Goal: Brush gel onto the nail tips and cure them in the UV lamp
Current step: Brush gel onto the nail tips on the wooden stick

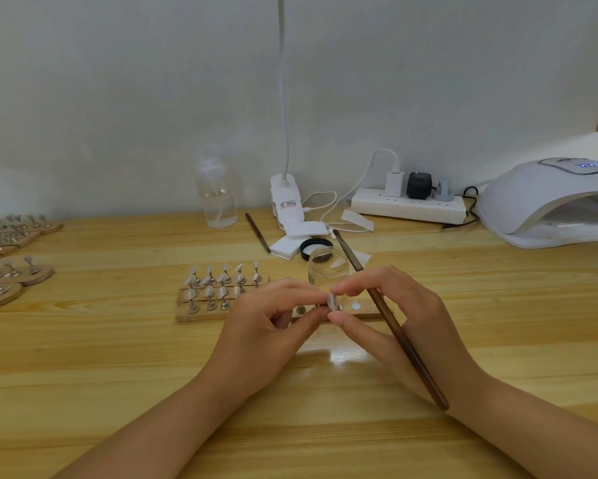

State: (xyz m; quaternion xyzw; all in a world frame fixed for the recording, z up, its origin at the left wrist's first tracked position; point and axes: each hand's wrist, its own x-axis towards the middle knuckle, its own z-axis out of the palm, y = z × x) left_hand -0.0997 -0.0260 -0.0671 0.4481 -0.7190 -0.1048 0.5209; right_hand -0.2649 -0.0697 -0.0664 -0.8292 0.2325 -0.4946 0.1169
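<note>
— What have your hands got just now?

— Both are pinching one small nail tip (pixel 332 301), low over the counter (pixel 117 357). My left hand (pixel 269 326) grips it from the left between thumb and forefinger; my right hand (pixel 387 312) nips it from the right the same way, thumb below, forefinger above. Neither hand is loose.

— And the brush?

— The brown-handled brush (pixel 399 335) lies tucked in my right hand, running across it, its far end pointing up past the jar and its butt toward my wrist. I cannot make out the bristles.

— Where is the gel?

— A clear glass jar (pixel 328 267) stands open just behind my fingers, its black lid (pixel 316 246) lying beside it, farther back.

— The other tips?

— On a wooden holder (pixel 200 314) left of my hands, rows of tips (pixel 223 276) stand on little metal stands. More such holders (pixel 14 271) sit at the counter's far left edge.

— The lamp?

— The white UV lamp (pixel 550 202) is at the far right, well apart from my hands, its mouth facing this way and its display lit. Near it lies a white power strip (pixel 408 205) with plugs in it. A clear bottle (pixel 216 195) and a white clip lamp (pixel 287 198) stand by the wall, and a second brush (pixel 257 232) lies between them.
</note>
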